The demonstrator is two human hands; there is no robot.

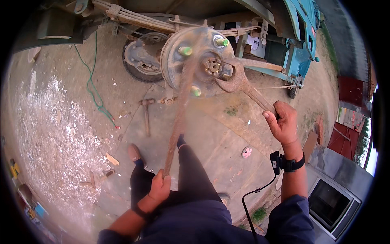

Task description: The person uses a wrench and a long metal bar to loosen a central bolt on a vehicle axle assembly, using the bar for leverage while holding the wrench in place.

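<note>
A rusty wheel hub (172, 57) faces me at the top middle, with wheel studs around its face, some tipped green. At its centre sits a castellated nut (213, 66). My right hand (282, 122) is closed round the handle of a large rusty open-end wrench (254, 95), whose jaw lies over the hub just right of the nut. My left hand (159, 188) grips the lower end of a long rusty flat bar (177, 122). The bar slants up to the hub face, left of the nut; its upper part is blurred, so I cannot tell where its tip rests.
A hammer (147, 118) lies on the ground below the hub. Farther left runs a green cord (92, 91). Leaf springs (140, 17) and another wheel (136, 73) are behind the hub, with a blue vehicle body (302, 61) at right. A black cable (243, 199) hangs from my right wrist.
</note>
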